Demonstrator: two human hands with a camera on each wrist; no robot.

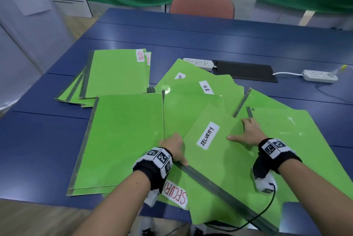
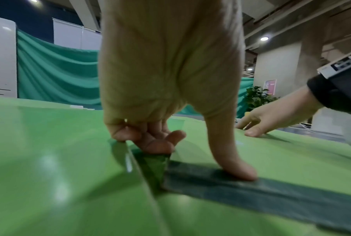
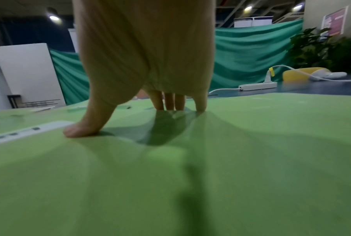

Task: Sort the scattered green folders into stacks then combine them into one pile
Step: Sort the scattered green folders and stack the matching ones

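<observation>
Hands both on the tilted folder labelled SECURITY, nearest the person, lying on top of the loose spread at the front of the blue table. Left hand pinches its lower-left corner: thumb pressed on the dark spine strip, other fingers curled under the edge. Right hand lies with straight, spread fingers, tips and thumb pressing down on the cover, gripping nothing.

To do the step well, I'd judge: lift at the spine so the folder doesn't flop open, let the right hand steady rather than drag, keep the folders underneath from sliding, then square the edges on whichever stack it goes to.

Just left, a small stack of blank-faced folders. Beyond, fanned folders, one marked H.R. Far left, a rough pile with an ADMIN folder on top.

Hard to tell: how many folders lie under the held one; a red SECURITY label is partly covered by the left wrist. One label behind H.R is cut off. Stack counts unclear. Both wrist views blurred, and the bottom edge of the head view crops the nearest folder.
</observation>
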